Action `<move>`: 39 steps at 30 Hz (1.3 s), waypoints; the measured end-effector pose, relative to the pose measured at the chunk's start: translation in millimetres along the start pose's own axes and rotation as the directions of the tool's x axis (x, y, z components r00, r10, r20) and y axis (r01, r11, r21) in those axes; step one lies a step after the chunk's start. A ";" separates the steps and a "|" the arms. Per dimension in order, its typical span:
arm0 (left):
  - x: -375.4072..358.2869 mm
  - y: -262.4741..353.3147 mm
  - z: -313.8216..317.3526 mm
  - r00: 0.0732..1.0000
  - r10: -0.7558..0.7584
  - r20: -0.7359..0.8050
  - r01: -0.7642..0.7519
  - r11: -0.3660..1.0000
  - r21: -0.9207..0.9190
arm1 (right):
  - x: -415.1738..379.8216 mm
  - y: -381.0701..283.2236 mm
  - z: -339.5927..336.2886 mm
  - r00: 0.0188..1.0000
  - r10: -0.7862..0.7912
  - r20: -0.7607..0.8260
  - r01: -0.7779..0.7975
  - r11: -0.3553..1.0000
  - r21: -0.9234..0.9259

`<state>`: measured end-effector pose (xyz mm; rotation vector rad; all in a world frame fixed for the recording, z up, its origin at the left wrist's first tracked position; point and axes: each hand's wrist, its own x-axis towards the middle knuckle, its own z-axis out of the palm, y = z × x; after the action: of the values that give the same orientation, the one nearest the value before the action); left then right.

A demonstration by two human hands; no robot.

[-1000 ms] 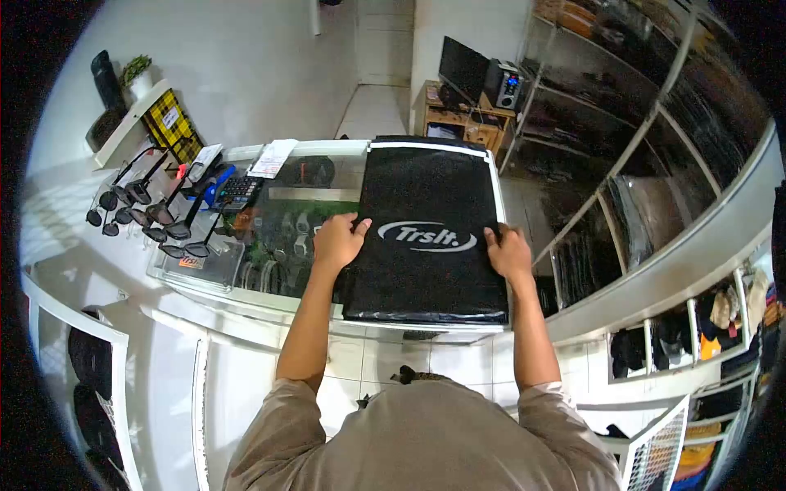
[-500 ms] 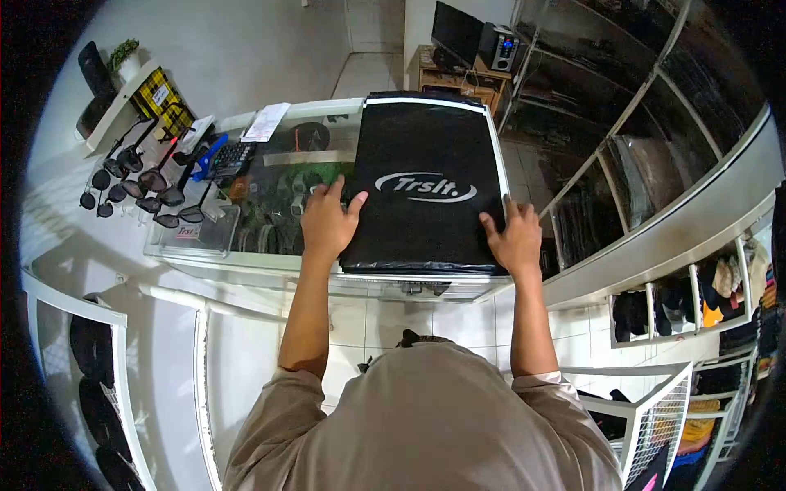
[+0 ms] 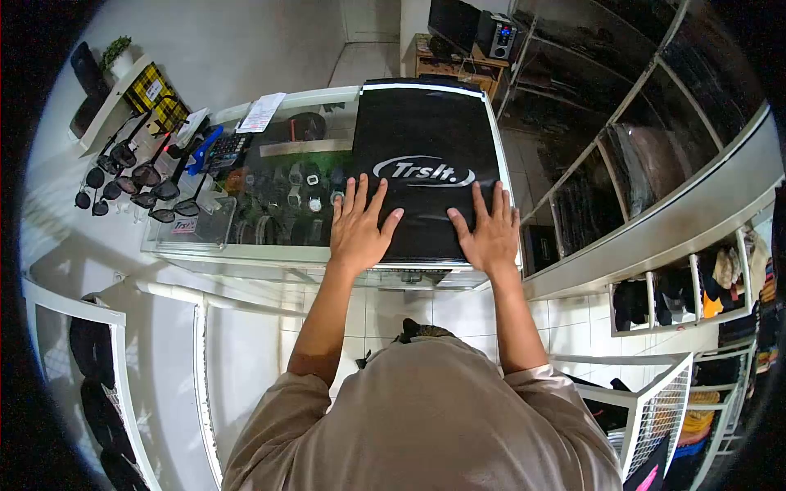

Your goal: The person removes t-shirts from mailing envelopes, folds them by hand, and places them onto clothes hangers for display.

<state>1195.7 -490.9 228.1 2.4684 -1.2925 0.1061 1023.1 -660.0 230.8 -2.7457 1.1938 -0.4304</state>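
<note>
A black plastic packaging bag [image 3: 426,123] with a white "Trslt." logo lies flat on the glass display counter [image 3: 270,255]. Over its lower left part rests my left hand [image 3: 362,229], palm down, fingers spread and pointing away from me. My right hand [image 3: 490,233] lies flat over the lower right part in the same way, thumb turned inward. Neither hand grips anything. Several wristwatches [image 3: 314,204] show through the glass, left of my left hand.
Sunglasses on a stand [image 3: 146,176], a calculator [image 3: 228,150], a blue tool [image 3: 205,150] and paper [image 3: 262,113] sit at the counter's left. Behind stand a monitor [image 3: 454,23] and a speaker [image 3: 496,36]. Shelving [image 3: 639,164] runs along the right; a wire rack [image 3: 659,409] stands lower right.
Both hands have shifted inward from the bag's side edges and now lie flatter on it with fingers spread. The bag's near edge has drawn back or folded, and its logo sits closer to that edge.
</note>
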 end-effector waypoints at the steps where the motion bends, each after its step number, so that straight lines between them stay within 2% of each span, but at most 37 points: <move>1: 0.8 -0.4 0.3 1.000 -0.010 -0.001 0.010 1.000 -0.001 | -0.1 3.7 0.2 1.000 0.005 -0.006 -0.005 1.000 0.000; 5: 4.6 -1.1 1.0 1.000 -0.013 -0.023 0.013 1.000 -0.026 | -0.7 9.8 2.3 0.998 0.064 -0.018 -0.063 0.997 0.047; 7: 2.4 -4.4 -3.3 0.995 -0.001 -0.100 -0.002 1.000 -0.030 | -0.6 14.7 1.7 0.998 0.052 -0.045 -0.043 0.980 0.195; 8: -0.2 -8.4 -8.3 0.983 -0.050 -0.175 -0.002 0.959 -0.283 | -1.4 18.1 0.6 0.994 0.059 -0.097 -0.029 0.959 0.283; 9: -2.8 -11.1 -13.9 0.965 -0.112 -0.237 -0.027 0.856 -0.517 | -2.7 20.4 -6.2 0.982 0.054 -0.179 0.021 0.919 0.394; 10: -11.0 -11.0 -18.7 0.907 -0.132 -0.401 -0.048 0.911 -0.409 | -4.4 24.5 -10.7 0.979 0.089 -0.182 0.005 0.887 0.462; 11: -21.1 -17.0 -21.1 0.874 -0.098 -0.476 -0.048 0.957 -0.285 | -8.0 28.4 -14.5 0.976 0.128 -0.179 -0.014 0.849 0.528; 14: -44.7 -27.0 -22.4 0.920 -0.235 -0.312 0.036 0.846 -0.532 | -24.4 35.2 -18.5 0.970 0.110 -0.218 0.010 0.873 0.487; 15: -46.4 -28.2 -18.5 0.919 -0.237 -0.315 0.037 0.847 -0.531 | -29.4 35.7 -17.2 0.972 0.090 -0.215 0.024 0.880 0.474; 17: -47.8 -30.0 -7.3 0.913 -0.098 -0.396 0.010 0.976 -0.220 | -37.7 29.2 -12.8 0.973 0.085 -0.214 0.027 0.881 0.472; 19: -47.6 -27.5 -8.5 0.919 -0.130 -0.372 0.045 0.972 -0.231 | -43.2 25.2 -0.5 0.929 0.049 -0.367 0.056 0.961 0.270; 23: -49.8 -27.4 -6.9 0.912 -0.085 -0.402 0.008 0.982 -0.190 | -43.3 27.0 7.4 0.927 0.062 -0.370 0.042 0.963 0.267; 25: -53.6 -21.7 -8.7 0.863 -0.191 -0.467 0.043 0.950 -0.309 | -47.1 25.4 3.2 0.920 0.090 -0.382 0.031 0.954 0.299; 26: -58.4 -16.7 -10.1 0.849 -0.188 -0.494 0.080 0.969 -0.232 | -49.3 23.6 0.6 0.912 0.120 -0.391 0.017 0.944 0.330; 27: -60.5 -17.8 -5.8 0.846 -0.189 -0.499 0.080 0.970 -0.231 | -53.0 21.4 -1.6 0.911 0.117 -0.394 0.022 0.943 0.331; 29: -62.6 -24.6 12.4 0.838 -0.116 -0.533 0.007 0.979 -0.202 | -62.7 17.5 -4.7 0.933 0.136 -0.333 -0.017 0.941 0.337; 31: -63.8 -25.4 11.0 0.823 -0.117 -0.557 0.006 0.981 -0.196 | -66.6 16.8 7.1 0.925 0.116 -0.362 0.005 0.948 0.317; 33: -66.1 -24.6 4.1 0.848 -0.161 -0.506 -0.052 0.923 -0.380 | -71.5 17.7 11.0 0.916 0.097 -0.390 0.025 0.955 0.296; 35: -75.3 -19.8 -7.9 0.844 -0.132 -0.519 -0.098 0.915 -0.392 | -74.6 17.8 8.5 0.910 0.173 -0.378 0.017 0.893 0.450; 37: -93.2 -11.4 -16.3 0.823 -0.235 -0.517 -0.081 0.853 -0.516 | -88.0 13.5 -0.7 0.912 0.198 -0.358 -0.008 0.884 0.468; 39: -114.9 -11.0 -14.0 0.822 -0.249 -0.511 -0.070 0.848 -0.525 | -108.1 11.2 -4.8 0.890 0.197 -0.412 0.033 0.872 0.488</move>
<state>1139.2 -390.6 212.4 1.8153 -0.7951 0.3769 943.6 -588.7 210.1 -2.2048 1.0863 -1.2278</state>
